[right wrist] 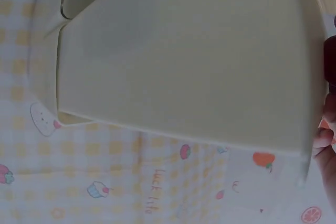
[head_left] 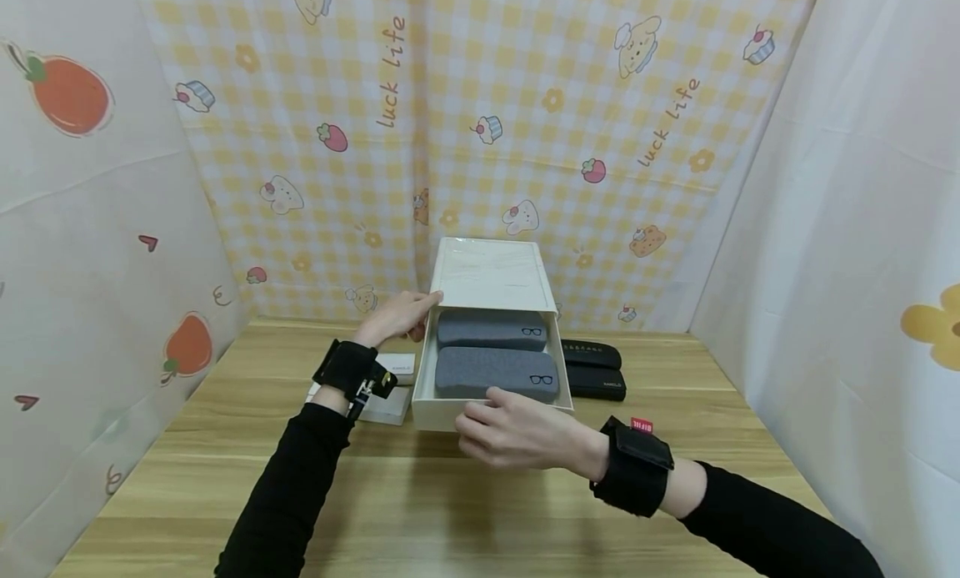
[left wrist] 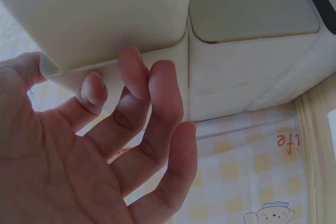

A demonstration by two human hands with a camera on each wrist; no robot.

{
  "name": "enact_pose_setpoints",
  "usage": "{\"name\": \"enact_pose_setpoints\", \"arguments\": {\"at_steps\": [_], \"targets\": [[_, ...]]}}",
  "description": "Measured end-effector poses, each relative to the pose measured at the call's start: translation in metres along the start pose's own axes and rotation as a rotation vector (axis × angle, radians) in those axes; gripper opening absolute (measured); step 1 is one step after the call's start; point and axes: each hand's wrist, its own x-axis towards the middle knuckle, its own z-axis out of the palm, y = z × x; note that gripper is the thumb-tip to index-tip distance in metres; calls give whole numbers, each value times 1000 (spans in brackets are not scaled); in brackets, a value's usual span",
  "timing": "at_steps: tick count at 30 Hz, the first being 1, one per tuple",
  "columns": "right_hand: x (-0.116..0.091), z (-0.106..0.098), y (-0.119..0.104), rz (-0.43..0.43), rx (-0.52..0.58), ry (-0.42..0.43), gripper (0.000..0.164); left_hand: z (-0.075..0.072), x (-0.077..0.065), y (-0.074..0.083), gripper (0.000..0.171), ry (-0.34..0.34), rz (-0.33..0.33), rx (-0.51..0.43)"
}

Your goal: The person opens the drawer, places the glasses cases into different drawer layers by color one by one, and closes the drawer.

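Note:
A white drawer box (head_left: 491,273) stands in the middle of the table, its drawer (head_left: 567,394) pulled out toward me. Two grey glasses cases (head_left: 495,374) with a small spectacles mark lie in it, one behind the other. At the casing's left front edge, my left hand (head_left: 397,315) holds on, thumb at the corner; its other fingers (left wrist: 167,90) curl loosely along the side in the left wrist view. My right hand (head_left: 517,428) grips the drawer's front. Only parts of its fingers (right wrist: 329,106) show at the right border of the right wrist view.
White flat cases (head_left: 386,407) lie left of the box, partly behind my left wrist. On its right are two black cases (head_left: 595,384) with lettering. A second white compartment (left wrist: 257,64) adjoins the upper one. A yellow checked curtain (head_left: 480,103) hangs close behind.

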Motion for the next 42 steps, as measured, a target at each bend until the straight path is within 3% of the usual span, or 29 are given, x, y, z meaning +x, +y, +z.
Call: {"name": "enact_pose_setpoints", "arguments": {"at_steps": [15, 24, 33, 42], "targets": [[-4, 16, 19, 95, 31, -6, 29, 1, 1, -1, 50, 4, -13, 10], [-5, 33, 26, 141, 31, -52, 13, 2, 2, 0, 49, -5, -13, -4], [-5, 49, 36, 167, -22, -146, 9, 1, 2, 0, 52, -5, -7, 36], [-8, 67, 41, 224, -7, -143, 10, 2, 2, 0, 52, 5, -23, 31]]}}
